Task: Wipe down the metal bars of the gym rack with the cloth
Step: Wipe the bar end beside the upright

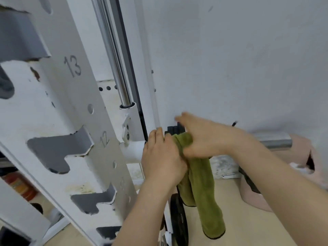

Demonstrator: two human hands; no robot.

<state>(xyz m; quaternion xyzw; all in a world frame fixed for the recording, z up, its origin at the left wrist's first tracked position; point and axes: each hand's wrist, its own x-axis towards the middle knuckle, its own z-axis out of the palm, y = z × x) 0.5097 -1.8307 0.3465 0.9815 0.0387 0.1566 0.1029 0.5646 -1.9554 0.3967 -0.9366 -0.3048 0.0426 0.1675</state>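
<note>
A green cloth (202, 185) hangs over a horizontal bar of the white gym rack (58, 121), its long end dangling down. My left hand (162, 155) curls round the cloth and the bar beside the white sleeve (132, 150). My right hand (200, 137) lies across the top of the cloth with fingers stretched out flat toward the wall. The bar's bare steel end (273, 141) sticks out to the right past my right wrist. A chrome guide rod (115, 59) runs up the rack above the sleeve.
The rack upright has numbered notches 13 and 12. A pale wall (239, 59) stands right behind the bar. A black weight plate (178, 222) hangs below the cloth. A pink object (305, 171) sits at the right on the beige floor.
</note>
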